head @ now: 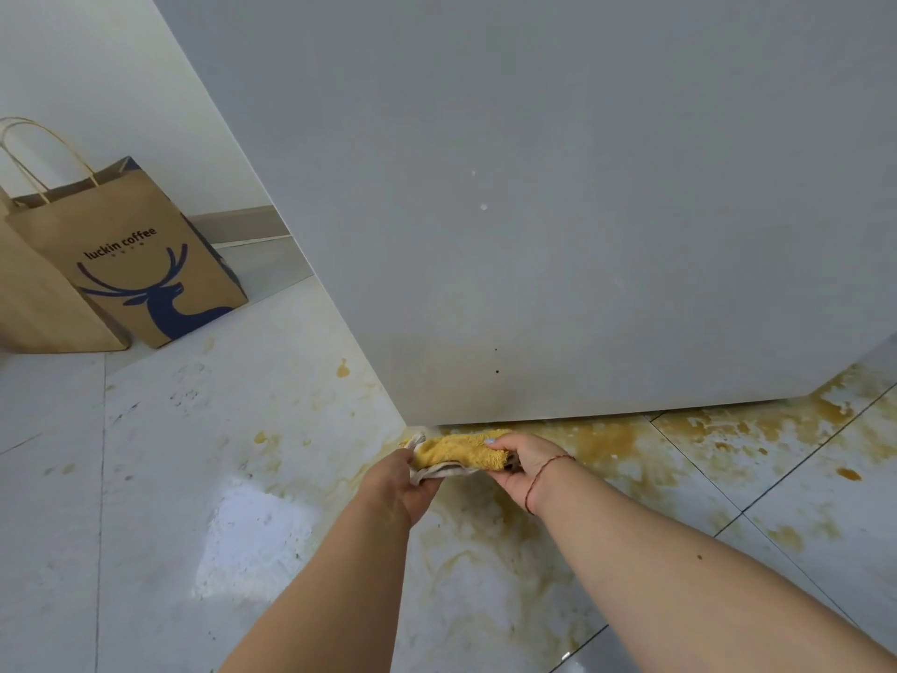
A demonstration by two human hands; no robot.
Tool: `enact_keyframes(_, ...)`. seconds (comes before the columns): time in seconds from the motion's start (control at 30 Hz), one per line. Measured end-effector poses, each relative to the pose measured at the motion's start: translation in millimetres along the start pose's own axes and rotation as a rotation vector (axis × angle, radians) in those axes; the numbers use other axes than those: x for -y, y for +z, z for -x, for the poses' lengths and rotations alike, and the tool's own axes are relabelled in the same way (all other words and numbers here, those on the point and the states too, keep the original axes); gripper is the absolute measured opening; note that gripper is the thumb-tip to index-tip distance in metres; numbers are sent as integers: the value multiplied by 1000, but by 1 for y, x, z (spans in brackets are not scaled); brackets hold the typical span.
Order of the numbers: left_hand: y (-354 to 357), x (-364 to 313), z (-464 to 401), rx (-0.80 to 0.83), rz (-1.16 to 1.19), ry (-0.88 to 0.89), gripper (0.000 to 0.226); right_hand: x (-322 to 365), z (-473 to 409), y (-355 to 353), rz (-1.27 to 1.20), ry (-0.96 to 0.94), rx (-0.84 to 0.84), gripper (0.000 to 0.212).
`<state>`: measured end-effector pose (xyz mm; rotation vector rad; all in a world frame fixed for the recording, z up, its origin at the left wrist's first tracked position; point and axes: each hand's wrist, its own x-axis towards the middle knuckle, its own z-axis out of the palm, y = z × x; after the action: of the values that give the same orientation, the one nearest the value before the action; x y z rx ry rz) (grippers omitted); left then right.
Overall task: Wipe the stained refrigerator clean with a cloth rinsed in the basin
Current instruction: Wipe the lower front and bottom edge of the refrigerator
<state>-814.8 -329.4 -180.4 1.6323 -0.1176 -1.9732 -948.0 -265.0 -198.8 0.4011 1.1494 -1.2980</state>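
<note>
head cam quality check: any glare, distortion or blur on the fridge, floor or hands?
Head view: strong white glare patch on the tiled floor left of the forearms; wide-angle lens tilts and stretches the refrigerator edges; soft shadow along its lower edge. Left hand, right hand and yellow cloth are fairly sharp; the paper bag lettering is legible.

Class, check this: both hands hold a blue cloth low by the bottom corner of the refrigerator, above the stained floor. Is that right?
Not quite: the cloth is yellow, not blue. The head view shows the left hand and right hand gripping it by the refrigerator corner, above the stained floor.
</note>
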Motion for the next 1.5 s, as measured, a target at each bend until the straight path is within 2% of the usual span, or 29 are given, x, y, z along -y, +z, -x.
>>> enact_keyframes(0.17,2,-7,-23,-49,-23,67,33,5,-9,12,23,101,-51,26)
enact_keyframes(0.33,6,-13,-37,-121,-117,109,40,5,-20,22,-15,58,-64,47)
enact_keyframes(0.53,18,-17,-42,-102,-183,174,41,8,-20,33,44,2,-93,49)
enact_keyframes(0.67,24,-26,-39,-94,-135,173,38,19,-15,33,-71,15,-197,46)
enact_keyframes(0.8,29,-29,-11,-1,-61,182,35,28,5,33,-127,-12,-202,43)
enact_keyframes(1.0,47,-39,35,98,39,230,35,55,57,42,-224,-114,-90,41)
enact_keyframes(1.13,56,-53,63,153,104,262,27,66,95,57,-218,-180,-19,39)
enact_keyframes(1.23,57,-67,86,164,111,300,29,71,119,72,-224,-200,35,22)
enact_keyframes(1.37,63,-88,127,213,117,346,21,78,154,92,-214,-239,126,19)
enact_keyframes(1.5,71,-107,170,223,128,438,30,86,190,111,-218,-295,229,21)
